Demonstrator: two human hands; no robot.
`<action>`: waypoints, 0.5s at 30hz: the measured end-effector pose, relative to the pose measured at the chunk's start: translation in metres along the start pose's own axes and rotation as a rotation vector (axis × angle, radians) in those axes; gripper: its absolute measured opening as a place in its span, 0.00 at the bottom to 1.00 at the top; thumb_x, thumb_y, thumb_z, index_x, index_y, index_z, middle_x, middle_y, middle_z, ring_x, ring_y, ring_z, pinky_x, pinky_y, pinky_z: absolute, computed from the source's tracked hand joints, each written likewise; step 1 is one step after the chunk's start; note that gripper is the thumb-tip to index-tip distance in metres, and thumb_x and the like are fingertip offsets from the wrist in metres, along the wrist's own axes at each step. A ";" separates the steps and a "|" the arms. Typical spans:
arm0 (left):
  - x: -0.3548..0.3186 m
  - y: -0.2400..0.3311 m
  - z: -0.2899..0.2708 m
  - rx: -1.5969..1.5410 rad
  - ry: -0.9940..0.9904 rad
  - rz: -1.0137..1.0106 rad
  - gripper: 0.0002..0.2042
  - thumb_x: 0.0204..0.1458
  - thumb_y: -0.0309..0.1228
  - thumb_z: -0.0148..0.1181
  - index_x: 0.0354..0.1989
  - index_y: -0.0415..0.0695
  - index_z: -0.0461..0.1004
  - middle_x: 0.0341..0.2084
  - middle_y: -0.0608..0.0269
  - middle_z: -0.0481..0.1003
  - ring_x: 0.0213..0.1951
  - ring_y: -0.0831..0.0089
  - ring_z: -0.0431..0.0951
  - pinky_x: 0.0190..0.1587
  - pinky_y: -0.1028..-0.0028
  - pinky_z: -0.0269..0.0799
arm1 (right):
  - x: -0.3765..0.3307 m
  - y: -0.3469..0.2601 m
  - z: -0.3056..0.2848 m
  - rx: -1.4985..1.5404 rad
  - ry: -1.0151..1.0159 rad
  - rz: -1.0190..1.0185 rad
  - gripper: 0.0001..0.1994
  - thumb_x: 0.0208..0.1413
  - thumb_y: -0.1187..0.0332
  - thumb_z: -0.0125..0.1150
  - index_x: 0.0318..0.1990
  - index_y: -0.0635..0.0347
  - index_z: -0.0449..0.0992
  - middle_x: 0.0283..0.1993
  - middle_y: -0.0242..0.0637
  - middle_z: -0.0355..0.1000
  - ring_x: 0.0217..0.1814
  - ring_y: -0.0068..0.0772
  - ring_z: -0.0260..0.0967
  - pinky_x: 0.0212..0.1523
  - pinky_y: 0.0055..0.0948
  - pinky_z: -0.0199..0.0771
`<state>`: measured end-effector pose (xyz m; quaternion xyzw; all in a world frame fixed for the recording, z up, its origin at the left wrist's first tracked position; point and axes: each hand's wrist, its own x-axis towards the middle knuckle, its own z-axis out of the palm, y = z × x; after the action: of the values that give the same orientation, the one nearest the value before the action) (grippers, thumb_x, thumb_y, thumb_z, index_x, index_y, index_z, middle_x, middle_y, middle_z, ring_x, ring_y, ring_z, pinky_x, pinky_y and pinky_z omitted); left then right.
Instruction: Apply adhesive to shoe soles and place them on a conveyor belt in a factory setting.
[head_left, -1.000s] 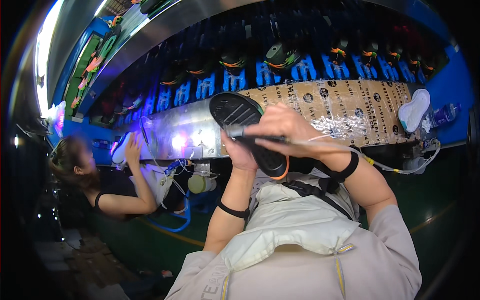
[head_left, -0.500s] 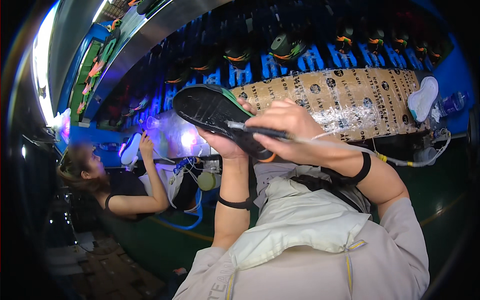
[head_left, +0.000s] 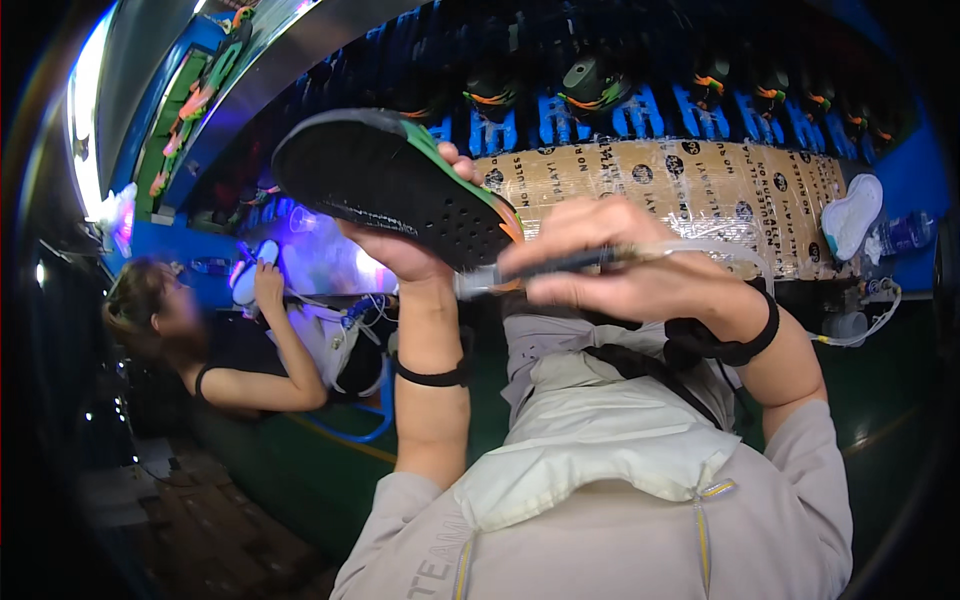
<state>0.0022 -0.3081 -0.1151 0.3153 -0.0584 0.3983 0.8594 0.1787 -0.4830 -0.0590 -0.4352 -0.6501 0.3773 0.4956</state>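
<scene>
My left hand (head_left: 408,256) grips a shoe upper (head_left: 375,180) from below and behind, fingers curled over its green and orange side. The shoe's black underside faces me, with rows of small holes toward the heel and a wet-looking streak along its near edge. My right hand (head_left: 615,262) is closed round the dark handle of a brush (head_left: 575,264) with a clear tube running from it. The brush's pale tip is by the heel, close to my left wrist; motion blur hides whether it touches the shoe.
Cardboard (head_left: 640,205) under clear film covers the bench ahead. A white shoe sole (head_left: 852,215) and a plastic bottle (head_left: 905,235) lie at its right end. Dark shoes on blue holders (head_left: 637,115) line the back. To the left, a co-worker (head_left: 260,380) holds a pale sole under purple light.
My left hand has brought the shoe up, left and closer. The brush tip has gone from the middle of the underside to beside the heel. The co-worker's hand and sole have shifted slightly.
</scene>
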 end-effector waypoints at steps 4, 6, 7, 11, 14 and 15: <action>0.015 0.009 0.009 0.081 -0.044 -0.124 0.55 0.46 0.76 0.54 0.66 0.34 0.63 0.52 0.41 0.73 0.49 0.52 0.77 0.57 0.54 0.74 | 0.006 0.011 0.000 -0.482 -0.067 -0.296 0.14 0.54 0.70 0.73 0.48 0.57 0.85 0.32 0.39 0.79 0.36 0.42 0.73 0.42 0.40 0.71; 0.024 0.011 0.011 0.217 -0.023 -0.160 0.56 0.46 0.77 0.53 0.67 0.33 0.62 0.52 0.38 0.73 0.50 0.49 0.79 0.56 0.53 0.76 | 0.009 0.008 -0.014 -0.370 -0.140 -0.265 0.14 0.54 0.69 0.72 0.48 0.57 0.85 0.32 0.39 0.79 0.36 0.42 0.74 0.41 0.39 0.72; 0.027 0.014 0.013 0.370 -0.003 -0.202 0.57 0.47 0.77 0.51 0.68 0.33 0.61 0.53 0.35 0.74 0.50 0.46 0.80 0.55 0.52 0.78 | 0.012 0.002 -0.019 -0.251 -0.198 -0.244 0.13 0.54 0.69 0.72 0.48 0.58 0.85 0.32 0.39 0.79 0.36 0.42 0.74 0.41 0.39 0.72; 0.048 0.019 0.019 0.548 -0.057 -0.209 0.46 0.61 0.69 0.42 0.68 0.32 0.63 0.56 0.39 0.76 0.53 0.48 0.81 0.56 0.53 0.80 | 0.023 -0.003 -0.011 -0.564 -0.168 -0.105 0.13 0.54 0.71 0.71 0.47 0.61 0.84 0.43 0.46 0.81 0.44 0.49 0.79 0.43 0.41 0.78; 0.055 0.013 0.021 0.674 -0.092 -0.344 0.34 0.70 0.57 0.40 0.66 0.36 0.69 0.55 0.50 0.78 0.53 0.63 0.82 0.55 0.63 0.80 | 0.024 -0.006 -0.018 -0.385 -0.285 -0.195 0.13 0.54 0.72 0.70 0.47 0.59 0.83 0.40 0.43 0.80 0.42 0.48 0.79 0.42 0.41 0.78; 0.059 0.012 0.019 0.780 -0.112 -0.447 0.31 0.71 0.54 0.40 0.65 0.37 0.70 0.55 0.53 0.78 0.52 0.67 0.82 0.55 0.67 0.80 | 0.026 -0.008 -0.017 -0.395 -0.306 -0.199 0.13 0.54 0.72 0.70 0.47 0.59 0.83 0.40 0.43 0.80 0.42 0.48 0.79 0.42 0.41 0.78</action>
<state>0.0363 -0.2756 -0.0740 0.6416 0.1194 0.1773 0.7367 0.1907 -0.4599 -0.0399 -0.3953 -0.8181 0.2540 0.3317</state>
